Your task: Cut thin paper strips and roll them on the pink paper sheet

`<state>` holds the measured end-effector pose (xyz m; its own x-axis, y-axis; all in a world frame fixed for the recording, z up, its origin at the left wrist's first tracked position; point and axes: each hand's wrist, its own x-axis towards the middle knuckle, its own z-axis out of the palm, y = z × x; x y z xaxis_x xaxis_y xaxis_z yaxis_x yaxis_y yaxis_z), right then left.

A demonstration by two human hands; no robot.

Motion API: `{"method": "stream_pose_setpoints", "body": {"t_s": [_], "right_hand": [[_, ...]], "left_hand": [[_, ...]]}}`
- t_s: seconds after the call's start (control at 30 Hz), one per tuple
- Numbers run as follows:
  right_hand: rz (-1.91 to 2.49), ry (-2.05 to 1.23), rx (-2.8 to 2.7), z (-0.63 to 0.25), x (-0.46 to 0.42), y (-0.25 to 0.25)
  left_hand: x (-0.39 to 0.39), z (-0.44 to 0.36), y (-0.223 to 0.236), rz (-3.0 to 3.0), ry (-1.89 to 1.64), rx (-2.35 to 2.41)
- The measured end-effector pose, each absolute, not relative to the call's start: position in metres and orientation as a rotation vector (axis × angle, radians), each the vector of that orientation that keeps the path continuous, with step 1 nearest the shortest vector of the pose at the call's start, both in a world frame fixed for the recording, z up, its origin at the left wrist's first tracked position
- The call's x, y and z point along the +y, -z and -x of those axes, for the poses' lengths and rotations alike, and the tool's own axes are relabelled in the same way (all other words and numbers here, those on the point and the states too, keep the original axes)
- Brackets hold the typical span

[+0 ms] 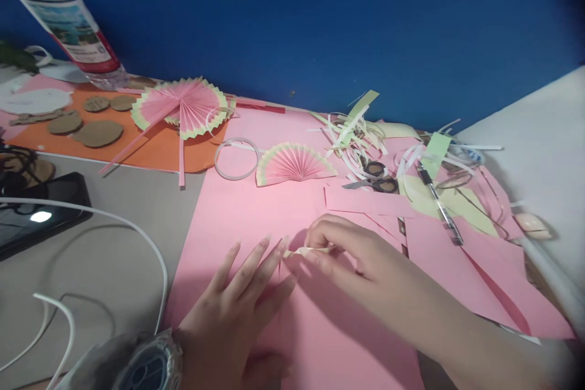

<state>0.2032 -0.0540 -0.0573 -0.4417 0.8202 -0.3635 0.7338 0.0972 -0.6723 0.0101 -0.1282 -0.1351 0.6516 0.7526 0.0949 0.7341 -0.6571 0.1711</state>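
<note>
My left hand [237, 304] lies flat on a large pink paper sheet [256, 213], fingers stretched out and spread, its fingertips touching the end of a small folded paper strip [307, 251]. My right hand [351, 253] pinches that cream and pink strip between thumb and fingers. A watch [146, 365] sits on my left wrist. A half fan of pleated pink paper with a yellow-green edge [292, 163] lies just beyond the hands, and a larger round pleated fan [183, 106] lies farther back on an orange sheet [155, 146].
Scissors [377, 180], a pen [439, 204] and a heap of paper strips [356, 131] lie at the back right. A tape ring [236, 158], cardboard discs [98, 132], a bottle [68, 18], a dark phone [41, 216] and a white cable [137, 234] lie to the left.
</note>
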Motion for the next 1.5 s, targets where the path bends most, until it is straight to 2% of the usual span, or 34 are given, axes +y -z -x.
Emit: {"method": "stream_pose_setpoints", "body": {"t_s": [0.17, 0.5, 0.83, 1.23, 1.5], "right_hand": [[1.752, -1.256, -2.280, -0.212, -0.063, 0.052], [2.012, -0.860, -2.349, -0.227, -0.070, 0.084], [2.071, -0.849, -2.346, -0.228, -0.066, 0.083], [2.069, -0.506, -2.469, -0.222, -0.065, 0.086], [2.064, -0.523, -2.468, -0.229, -0.066, 0.079]], "left_hand": [[-0.128, -0.011, 0.136, -2.733, -0.232, 1.215], [-0.126, -0.010, 0.135, -2.716, -0.226, 1.205], [-0.125, -0.009, 0.136, -2.759, -0.178, 1.163], [-0.124, -0.011, 0.137, -2.778, -0.230, 1.187], [-0.125, -0.010, 0.137, -2.777, -0.238, 1.182]]}}
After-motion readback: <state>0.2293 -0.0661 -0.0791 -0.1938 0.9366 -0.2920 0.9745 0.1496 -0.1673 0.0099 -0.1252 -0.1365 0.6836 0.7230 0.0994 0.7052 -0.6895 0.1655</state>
